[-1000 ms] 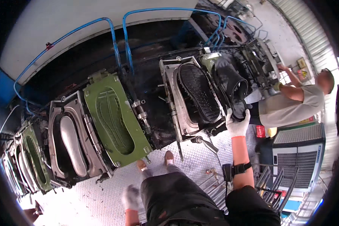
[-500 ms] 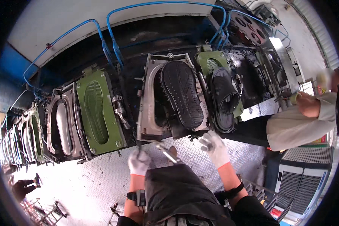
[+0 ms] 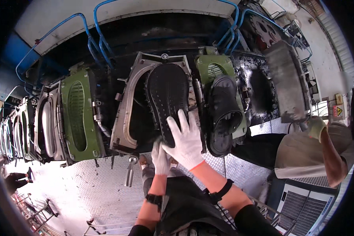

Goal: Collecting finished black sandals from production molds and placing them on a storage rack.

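Lays spread right hand (image 3: pixel 186 142) on black sole (image 3: pixel 167 88) at five o'clock; curls left hand (image 3: pixel 160 160) at six o'clock, with unclear hold.

On my feed, the black sole (image 3: pixel 167 86) looks like matt rubber. I see knit-cloth gloves (image 3: pixel 186 143), a dull metal mould frame (image 3: pixel 128 103) and rough-textured metal flooring (image 3: pixel 106 177).
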Demonstrator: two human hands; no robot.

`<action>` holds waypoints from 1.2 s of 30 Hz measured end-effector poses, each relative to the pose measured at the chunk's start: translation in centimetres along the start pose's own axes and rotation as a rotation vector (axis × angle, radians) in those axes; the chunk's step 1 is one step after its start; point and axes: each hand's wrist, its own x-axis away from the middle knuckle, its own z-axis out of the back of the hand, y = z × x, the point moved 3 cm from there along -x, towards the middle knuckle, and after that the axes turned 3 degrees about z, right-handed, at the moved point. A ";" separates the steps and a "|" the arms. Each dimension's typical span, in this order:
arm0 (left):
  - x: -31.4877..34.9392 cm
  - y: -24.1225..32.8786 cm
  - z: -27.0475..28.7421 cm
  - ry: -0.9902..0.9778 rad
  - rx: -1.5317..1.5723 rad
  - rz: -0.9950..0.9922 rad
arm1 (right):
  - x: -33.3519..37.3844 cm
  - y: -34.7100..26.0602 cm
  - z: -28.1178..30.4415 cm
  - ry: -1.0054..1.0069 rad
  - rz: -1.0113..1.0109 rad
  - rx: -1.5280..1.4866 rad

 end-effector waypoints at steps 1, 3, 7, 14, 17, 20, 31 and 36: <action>-2.0 1.1 -1.9 0.018 -0.123 -0.070 | 0.2 0.4 -0.2 -0.004 -0.008 0.027; -6.7 -1.0 -0.3 -0.113 0.023 -0.046 | -0.2 -1.1 -0.7 0.058 0.051 0.022; -7.1 -4.9 0.5 -0.225 0.217 0.213 | -0.1 0.1 -1.2 0.049 0.020 -0.003; -5.3 -6.4 3.8 -0.190 0.313 0.350 | -1.5 -0.9 -1.3 0.032 0.002 -0.073; -2.3 -7.0 5.5 -0.130 0.359 0.455 | -2.3 -1.8 -1.2 0.008 0.012 -0.042; 1.8 -7.5 7.6 0.010 0.401 0.609 | -5.0 -0.5 1.7 0.127 0.006 -0.210; -0.8 -6.0 4.4 -0.307 0.460 0.451 | -4.0 10.7 14.7 0.530 -0.429 -1.995; -5.2 -8.6 7.2 -0.219 0.200 0.354 | 5.7 15.7 13.5 0.766 -0.628 -2.259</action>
